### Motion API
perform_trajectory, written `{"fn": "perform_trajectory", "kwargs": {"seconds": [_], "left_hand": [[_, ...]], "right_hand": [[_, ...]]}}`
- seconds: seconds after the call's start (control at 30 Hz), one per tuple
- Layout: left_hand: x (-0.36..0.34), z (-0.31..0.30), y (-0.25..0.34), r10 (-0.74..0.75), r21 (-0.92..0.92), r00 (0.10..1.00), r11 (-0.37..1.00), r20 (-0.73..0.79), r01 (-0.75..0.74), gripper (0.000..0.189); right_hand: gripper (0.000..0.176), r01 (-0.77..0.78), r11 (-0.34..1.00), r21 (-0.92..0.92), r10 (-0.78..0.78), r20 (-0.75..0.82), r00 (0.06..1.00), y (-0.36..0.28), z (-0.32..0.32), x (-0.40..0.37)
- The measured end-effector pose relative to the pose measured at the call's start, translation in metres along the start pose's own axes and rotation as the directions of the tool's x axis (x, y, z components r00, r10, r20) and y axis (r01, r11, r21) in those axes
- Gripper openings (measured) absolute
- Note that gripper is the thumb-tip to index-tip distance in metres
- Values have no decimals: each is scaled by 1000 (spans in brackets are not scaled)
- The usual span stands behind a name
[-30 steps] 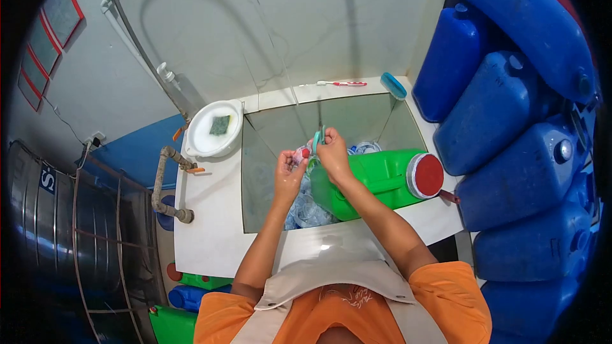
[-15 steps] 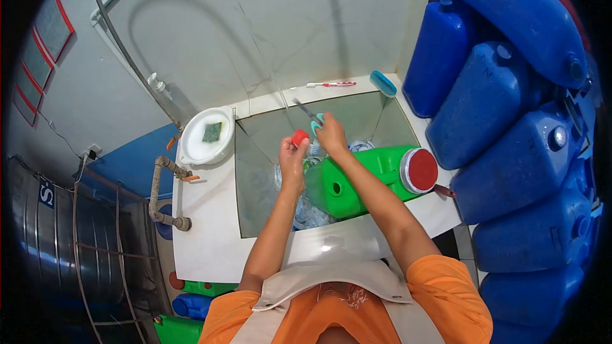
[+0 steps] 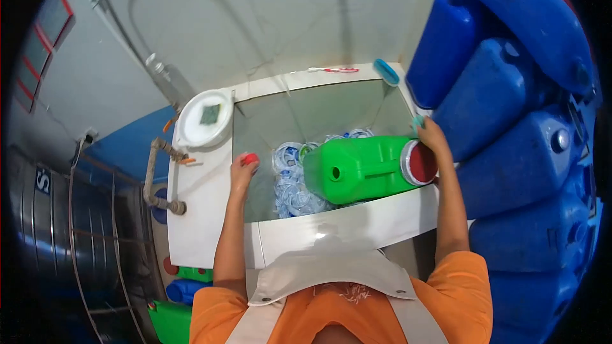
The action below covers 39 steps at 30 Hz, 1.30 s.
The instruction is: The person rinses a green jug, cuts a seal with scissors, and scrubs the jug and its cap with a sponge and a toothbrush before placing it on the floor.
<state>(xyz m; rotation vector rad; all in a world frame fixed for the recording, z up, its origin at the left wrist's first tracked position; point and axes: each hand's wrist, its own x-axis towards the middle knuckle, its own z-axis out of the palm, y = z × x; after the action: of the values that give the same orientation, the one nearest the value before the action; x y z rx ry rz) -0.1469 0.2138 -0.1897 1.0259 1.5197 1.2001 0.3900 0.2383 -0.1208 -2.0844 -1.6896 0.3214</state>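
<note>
At basin [image 3: 338, 108] L edge, my L hand [image 3: 240, 172] pinches red cap [image 3: 250, 159]; R hand [image 3: 432, 137], closed on blurry teal handle [image 3: 418, 123], nr red lid [image 3: 422, 160] of green jug [image 3: 363, 169].

Pale wall [image 3: 255, 19], blue lower section [image 3: 137, 140]

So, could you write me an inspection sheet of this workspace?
Surface: white counter around a sunken basin.
Job's things: green container lying over the basin, small opening uncapped; pale plastic pieces beside it, shapes unclear.
Clutter: white bowl with green sponge, toothbrush, blue brush.
Hands: left hand holds red cap; right hand holds teal item, blurred.
Cables: one at wall socket.
Surroundings: blue jugs right, metal tank left.
</note>
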Motion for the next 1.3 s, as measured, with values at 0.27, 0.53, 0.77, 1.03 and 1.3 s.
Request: {"fn": "perform_trajectory", "kwargs": {"seconds": [0.27,0.53,0.77,1.03,1.3], "left_hand": [[-17,25,63,-169,-183,929,954,330,239,24],[-30,-28,46,-56,84,994,994,-99,64,35],[-14,-122,-62,316,554,894,827,-317,-96,24],[-94,86,50,663,261,720,672,204,-693,32],[-127,127,23,591,362,794,778,-142,-514,45]], "right_hand": [[31,-57,885,462,70,-10,998,4,-14,-62],[20,172,877,448,-93,-193,977,-102,20,-107],[18,235,652,721,-119,-208,971,-155,68,-131],[31,193,552,811,-208,-90,974,-213,89,-179],[31,362,741,566,-389,-77,918,-238,100,-148]]}}
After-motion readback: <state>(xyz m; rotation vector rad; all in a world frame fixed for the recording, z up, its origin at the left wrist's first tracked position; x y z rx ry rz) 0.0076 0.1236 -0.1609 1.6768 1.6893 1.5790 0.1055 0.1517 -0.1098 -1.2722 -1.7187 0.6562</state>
